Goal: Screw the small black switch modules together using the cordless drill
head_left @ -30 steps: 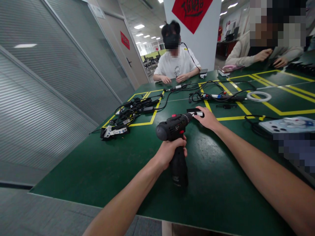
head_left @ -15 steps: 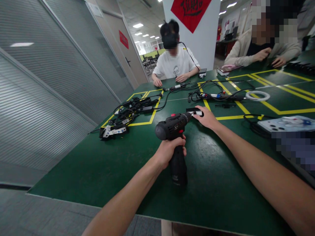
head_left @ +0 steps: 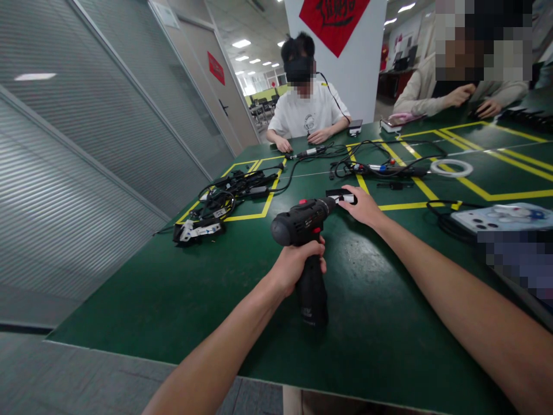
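A black cordless drill (head_left: 309, 222) with red buttons is held upright by its grip in my left hand (head_left: 298, 265), fingers wrapped round the handle. Its chuck points away from me and to the right. Beyond the chuck, my right hand (head_left: 363, 204) pinches a small black-and-white piece (head_left: 345, 197) on the green table (head_left: 380, 323). The drill's tip meets or nearly meets this piece; the exact contact is too small to tell.
Tangled black cables (head_left: 242, 187) and a black-and-white part (head_left: 201, 229) lie at left. Behind are a pen-like tool (head_left: 384, 169) with cables and a white ring coil (head_left: 451, 168). A phone (head_left: 505, 216) lies at right. Two people sit across, their hands on the table.
My hands, the drill and the small piece stay almost in place. The hand of the person opposite has shifted slightly to the right.
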Action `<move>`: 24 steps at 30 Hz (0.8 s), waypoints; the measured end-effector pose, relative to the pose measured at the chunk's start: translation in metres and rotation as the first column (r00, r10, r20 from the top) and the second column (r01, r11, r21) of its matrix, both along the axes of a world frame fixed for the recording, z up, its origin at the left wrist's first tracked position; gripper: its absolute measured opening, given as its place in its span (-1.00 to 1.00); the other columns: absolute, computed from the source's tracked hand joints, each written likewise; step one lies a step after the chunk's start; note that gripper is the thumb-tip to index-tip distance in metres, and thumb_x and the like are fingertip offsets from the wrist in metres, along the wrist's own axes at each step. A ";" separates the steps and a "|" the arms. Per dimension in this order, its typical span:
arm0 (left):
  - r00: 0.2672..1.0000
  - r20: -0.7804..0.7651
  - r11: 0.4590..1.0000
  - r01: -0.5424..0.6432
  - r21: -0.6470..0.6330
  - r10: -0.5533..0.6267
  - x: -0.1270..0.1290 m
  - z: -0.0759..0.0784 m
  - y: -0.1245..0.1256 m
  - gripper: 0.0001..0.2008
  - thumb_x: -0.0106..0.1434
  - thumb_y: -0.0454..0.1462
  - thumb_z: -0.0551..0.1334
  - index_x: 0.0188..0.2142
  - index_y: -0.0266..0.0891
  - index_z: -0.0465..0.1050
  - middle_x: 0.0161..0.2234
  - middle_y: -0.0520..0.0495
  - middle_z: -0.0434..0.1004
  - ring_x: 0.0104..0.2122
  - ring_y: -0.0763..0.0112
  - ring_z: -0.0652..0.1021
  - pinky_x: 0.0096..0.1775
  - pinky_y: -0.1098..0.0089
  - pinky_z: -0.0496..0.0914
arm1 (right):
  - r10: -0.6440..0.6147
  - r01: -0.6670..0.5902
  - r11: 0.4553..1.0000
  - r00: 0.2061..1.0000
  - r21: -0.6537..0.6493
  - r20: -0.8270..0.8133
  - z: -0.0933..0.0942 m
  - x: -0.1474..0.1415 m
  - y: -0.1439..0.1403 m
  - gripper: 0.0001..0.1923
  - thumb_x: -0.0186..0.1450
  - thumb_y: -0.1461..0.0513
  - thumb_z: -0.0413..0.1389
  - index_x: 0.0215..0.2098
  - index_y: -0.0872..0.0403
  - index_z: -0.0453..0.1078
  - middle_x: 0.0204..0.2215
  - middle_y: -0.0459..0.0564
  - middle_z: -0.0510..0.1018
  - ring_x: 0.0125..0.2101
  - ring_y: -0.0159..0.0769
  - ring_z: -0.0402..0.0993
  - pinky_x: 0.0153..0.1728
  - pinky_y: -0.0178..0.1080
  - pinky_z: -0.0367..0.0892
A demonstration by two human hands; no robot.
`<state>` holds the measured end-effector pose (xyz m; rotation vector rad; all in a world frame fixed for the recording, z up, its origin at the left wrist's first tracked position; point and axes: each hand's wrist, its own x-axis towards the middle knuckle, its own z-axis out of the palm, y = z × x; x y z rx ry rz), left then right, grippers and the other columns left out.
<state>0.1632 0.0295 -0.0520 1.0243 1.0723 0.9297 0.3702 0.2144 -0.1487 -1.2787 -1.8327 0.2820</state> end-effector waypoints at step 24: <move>1.000 -0.012 1.000 0.001 -0.012 -0.001 0.001 0.002 -0.001 -0.80 0.05 -0.28 0.24 -0.30 -0.30 0.40 -0.56 0.03 0.40 -0.62 0.49 0.44 -0.49 0.45 0.29 | 0.004 -0.004 1.000 1.000 -0.008 -0.007 -0.002 0.000 0.002 -0.49 0.21 0.12 0.19 0.13 0.00 0.36 0.00 0.09 0.46 0.01 -0.06 0.41 0.06 -0.02 0.30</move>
